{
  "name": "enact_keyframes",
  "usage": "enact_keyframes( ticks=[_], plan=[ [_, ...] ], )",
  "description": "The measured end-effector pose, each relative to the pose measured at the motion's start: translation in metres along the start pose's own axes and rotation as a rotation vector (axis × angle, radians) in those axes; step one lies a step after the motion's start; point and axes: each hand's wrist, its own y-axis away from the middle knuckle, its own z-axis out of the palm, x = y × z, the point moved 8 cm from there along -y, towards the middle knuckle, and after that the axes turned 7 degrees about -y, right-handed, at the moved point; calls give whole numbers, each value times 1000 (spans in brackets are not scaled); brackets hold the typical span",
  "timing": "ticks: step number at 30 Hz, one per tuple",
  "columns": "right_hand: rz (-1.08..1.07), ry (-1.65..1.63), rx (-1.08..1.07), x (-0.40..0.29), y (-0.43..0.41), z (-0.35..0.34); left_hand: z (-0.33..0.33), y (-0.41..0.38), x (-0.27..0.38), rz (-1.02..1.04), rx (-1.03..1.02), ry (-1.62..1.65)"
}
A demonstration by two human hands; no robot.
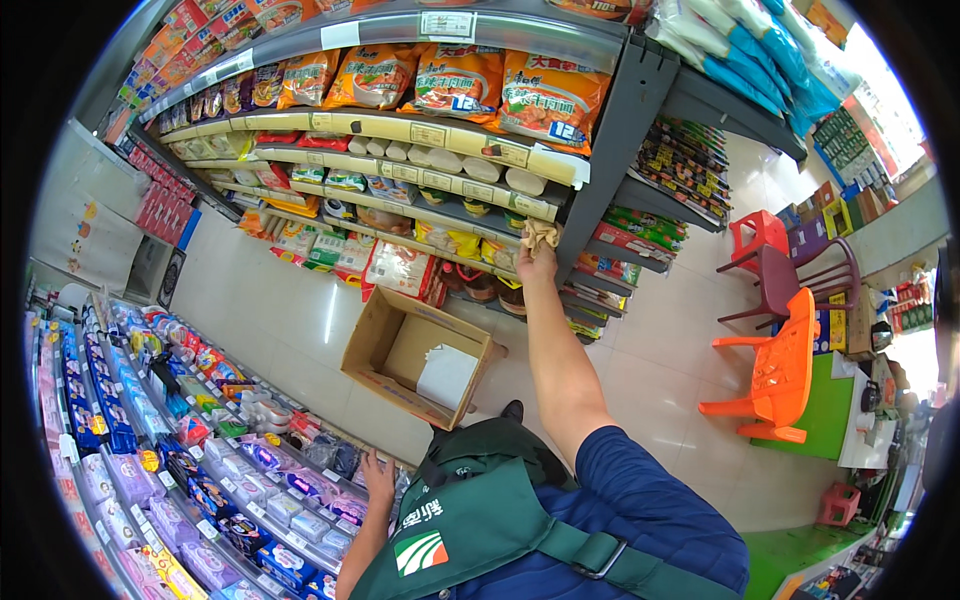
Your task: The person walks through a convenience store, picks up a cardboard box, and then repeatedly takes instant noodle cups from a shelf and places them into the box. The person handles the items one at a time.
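Note:
My right hand [537, 264] is shut on a crumpled tan cloth [541, 234]. It reaches to the right end of a shelf tier, beside the grey metal upright [611, 150] of the shelving unit. On the tier beside the cloth are dark jars with yellow-green labels [477, 207]; yellow bags [448, 238] lie on the tier below. Fingers apart, my left hand [378, 477] is at the edge of the opposite shelves, near small purple and dark packages [346, 507]. It holds nothing that I can see; whether it rests on the edge, I cannot tell.
An open cardboard box [397, 352] with white paper [448, 373] inside stands before me. Orange noodle packs [457, 82] fill an upper tier. To the right are an orange plastic chair [780, 367], a maroon chair [787, 277] and a red stool [759, 238].

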Motion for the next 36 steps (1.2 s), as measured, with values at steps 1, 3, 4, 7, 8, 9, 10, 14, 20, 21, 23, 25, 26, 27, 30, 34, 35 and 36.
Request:
enact_keyframes(
  ticks=[1,3,4,7,8,9,10,14,20,21,23,25,26,27,30,34,35,36],
  plan=[
    [-32,25,18,1,-2,1,4,4,-14,-26,-16,-8],
    [-23,96,148,2,-2,-5,14,10,-45,-42,-51,-24],
    [9,204,245,5,5,-8,23,14,-63,-38,-69,-31],
    [55,473,304,0,16,-7,33,16,-69,-3,-86,-71],
    [69,552,306,-4,18,-7,39,12,-74,52,-45,-134],
    [95,636,309,-3,17,-10,41,15,-84,96,1,-201],
    [99,610,311,-5,5,-17,43,10,-85,128,-15,-198],
    [100,430,183,2,-36,-35,42,1,-66,152,-84,-147],
    [44,575,59,-15,-1,-24,17,-26,21,-18,-257,119],
    [27,628,73,-29,3,-25,14,-34,38,-43,-328,119],
    [-11,826,-47,-3,15,-53,15,-22,-8,523,-26,4],
    [24,878,-40,-19,22,-66,59,-59,-19,-68,-393,200],
    [63,894,-141,-20,36,-58,62,-72,-15,-92,-426,283],
    [153,1022,-204,-3,68,-50,65,-86,-44,16,-347,189],
    [189,1153,-337,-25,156,22,55,-127,16,1,-634,441],
    [-17,1362,-887,-44,282,182,34,-152,104,20,-752,493],
    [-146,1387,-992,-44,330,234,27,-150,107,63,-744,486],
    [-286,1415,-1056,-51,356,276,22,-152,110,111,-736,477]
  ],
)
